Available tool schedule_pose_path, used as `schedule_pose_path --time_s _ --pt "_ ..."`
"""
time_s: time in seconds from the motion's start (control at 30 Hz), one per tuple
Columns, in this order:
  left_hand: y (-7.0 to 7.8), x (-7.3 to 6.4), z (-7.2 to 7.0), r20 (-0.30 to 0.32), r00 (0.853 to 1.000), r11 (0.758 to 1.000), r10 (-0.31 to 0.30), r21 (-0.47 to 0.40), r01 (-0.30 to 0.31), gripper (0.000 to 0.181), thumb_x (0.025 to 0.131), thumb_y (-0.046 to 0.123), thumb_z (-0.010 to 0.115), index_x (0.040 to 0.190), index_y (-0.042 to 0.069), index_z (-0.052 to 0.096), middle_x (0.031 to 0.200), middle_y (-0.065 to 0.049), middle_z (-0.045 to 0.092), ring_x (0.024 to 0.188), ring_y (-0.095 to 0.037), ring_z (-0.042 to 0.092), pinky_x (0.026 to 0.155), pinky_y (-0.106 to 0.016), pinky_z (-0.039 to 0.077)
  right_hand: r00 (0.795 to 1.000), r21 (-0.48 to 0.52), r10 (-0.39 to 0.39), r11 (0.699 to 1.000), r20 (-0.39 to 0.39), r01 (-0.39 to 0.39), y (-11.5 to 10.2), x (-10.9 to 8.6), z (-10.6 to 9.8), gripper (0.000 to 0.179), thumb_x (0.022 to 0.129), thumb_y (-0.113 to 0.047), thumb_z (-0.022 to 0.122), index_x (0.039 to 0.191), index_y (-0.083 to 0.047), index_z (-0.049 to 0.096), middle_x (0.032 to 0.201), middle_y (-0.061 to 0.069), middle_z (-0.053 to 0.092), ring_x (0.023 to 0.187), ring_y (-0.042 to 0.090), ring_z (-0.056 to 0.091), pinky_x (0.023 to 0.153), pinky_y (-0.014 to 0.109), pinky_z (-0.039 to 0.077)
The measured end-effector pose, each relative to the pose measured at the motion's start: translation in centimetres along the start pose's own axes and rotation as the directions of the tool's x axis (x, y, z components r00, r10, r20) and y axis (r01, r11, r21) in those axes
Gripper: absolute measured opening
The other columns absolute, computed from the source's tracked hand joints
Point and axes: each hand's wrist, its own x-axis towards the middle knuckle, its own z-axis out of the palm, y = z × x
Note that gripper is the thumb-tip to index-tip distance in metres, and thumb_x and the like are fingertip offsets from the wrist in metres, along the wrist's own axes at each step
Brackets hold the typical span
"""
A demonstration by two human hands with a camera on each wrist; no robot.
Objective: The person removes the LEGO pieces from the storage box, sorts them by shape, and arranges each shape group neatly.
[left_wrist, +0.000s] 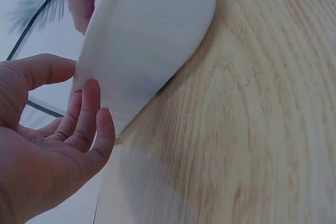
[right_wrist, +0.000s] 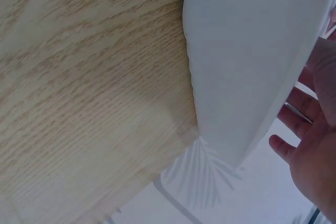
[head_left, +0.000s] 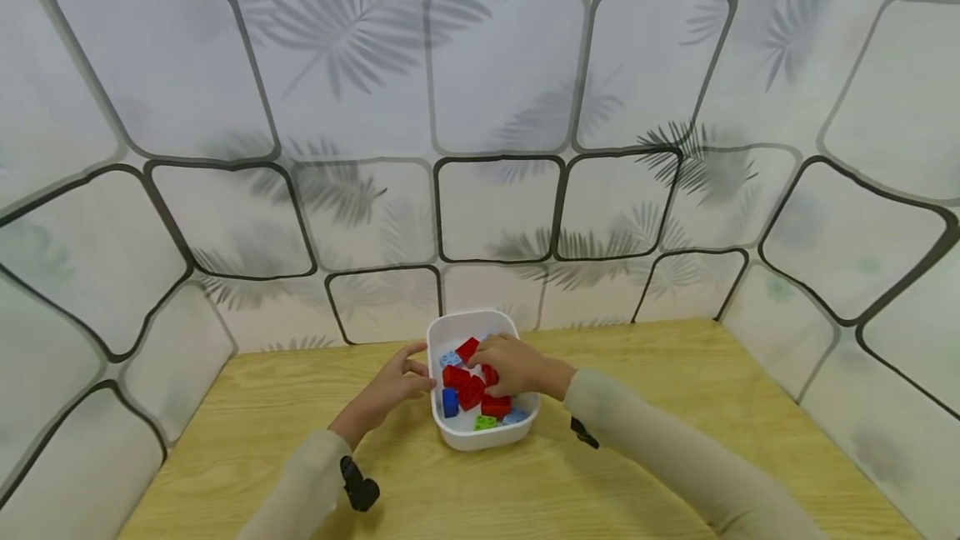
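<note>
A white plastic box stands on the wooden table, holding toy building bricks: several red bricks, a dark blue brick, a lime green brick and light blue ones. My left hand is at the box's left side. In the left wrist view its thumb meets the rim while relaxed fingers rest against the outer wall. Reaching over the right rim, my right hand has thumb and fingers around a red brick; I cannot tell whether it pinches it. The right wrist view hides those fingertips behind the box wall.
The wooden tabletop extends around the box on both sides and in front. Behind it, close to the box, rises a patterned white curtain, which also encloses the left and right sides.
</note>
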Motion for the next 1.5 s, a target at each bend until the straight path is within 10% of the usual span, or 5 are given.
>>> schedule_pose_path --time_s 0.43,1.5 --pt "-0.8 0.2 -0.5 0.082 0.996 0.983 -0.016 -0.182 0.030 0.076 0.093 0.003 0.067 0.157 0.007 0.027 0.109 -0.010 0.056 0.093 -0.017 0.062 0.085 -0.035 0.057 0.998 0.035 -0.056 0.998 -0.030 0.057 0.6 0.3 0.8 0.038 0.080 -0.018 0.084 0.116 -0.007 0.076 0.115 0.005 0.075 0.109 0.021 0.066 0.099 0.037 0.051" --pt "-1.4 0.2 -0.2 0.100 0.995 0.949 -0.013 -0.311 0.044 0.073 0.097 -0.001 0.061 0.158 0.006 0.021 0.117 -0.015 0.057 0.094 -0.018 0.064 0.084 -0.031 0.059 0.999 0.333 0.007 0.943 -0.054 0.011 0.0 0.2 0.7 0.027 0.084 -0.013 0.080 0.109 -0.006 0.073 0.104 0.005 0.074 0.087 0.025 0.066 0.074 0.018 0.048"
